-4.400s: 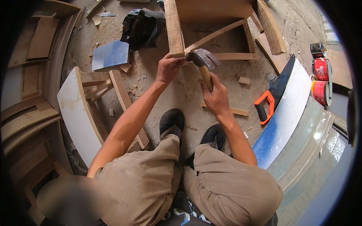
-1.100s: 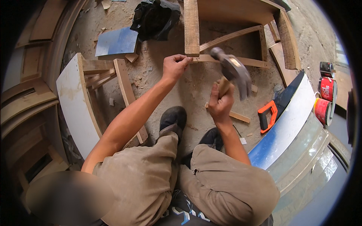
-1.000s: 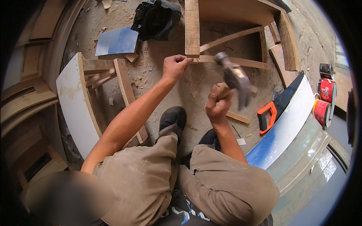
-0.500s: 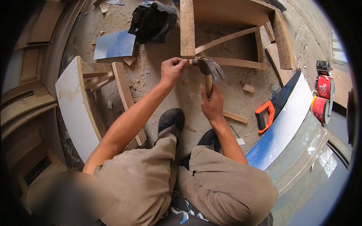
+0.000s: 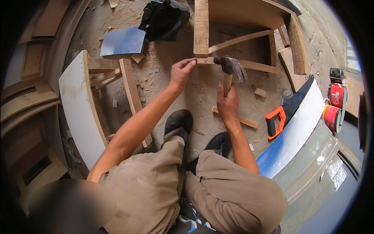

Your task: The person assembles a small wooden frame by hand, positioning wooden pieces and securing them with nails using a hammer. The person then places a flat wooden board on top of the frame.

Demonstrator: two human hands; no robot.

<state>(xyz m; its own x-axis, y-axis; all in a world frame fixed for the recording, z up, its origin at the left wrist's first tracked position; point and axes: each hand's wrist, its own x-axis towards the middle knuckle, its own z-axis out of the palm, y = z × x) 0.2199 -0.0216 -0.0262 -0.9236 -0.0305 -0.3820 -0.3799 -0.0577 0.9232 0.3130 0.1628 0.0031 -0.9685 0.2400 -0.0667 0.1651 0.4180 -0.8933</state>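
Note:
My right hand is closed around the wooden handle of a claw hammer. The metal head of the hammer is raised a little to the right of my left fingertips, apart from them. My left hand makes a pinch at the left end of a wooden strip, but what sits between its fingertips is too small to make out. That strip belongs to a wooden frame, whose upright post ends just above it.
A handsaw with an orange and black handle leans by a blue-white panel on the right, near several cans. To the left stands a white-topped wooden piece. A black plastic bag and wood offcuts lie about.
The hammer has swung to the right, away from my left fingertips, with my right hand still gripping it. My left hand stays pinched at the strip's end. The whole view has shifted slightly.

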